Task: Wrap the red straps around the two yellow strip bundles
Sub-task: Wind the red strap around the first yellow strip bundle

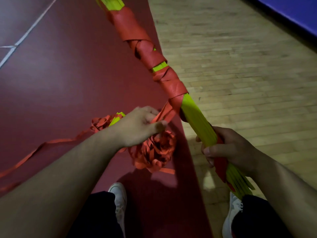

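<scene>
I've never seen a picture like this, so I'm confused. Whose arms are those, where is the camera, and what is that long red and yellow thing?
There is no machine here, just a person's bare hands. The camera sits on the person's head and looks down, so you see their own two arms and their white shoes.

The right hand grips a long bundle of yellow strips near its lower end. Higher up, a red strap is wound around most of the bundle. The left hand pinches the loose part of that strap.

On the dark red floor lies a tangled pile of red strap, with some more yellow strips poking out beside it. To the right is a wooden floor.
</scene>
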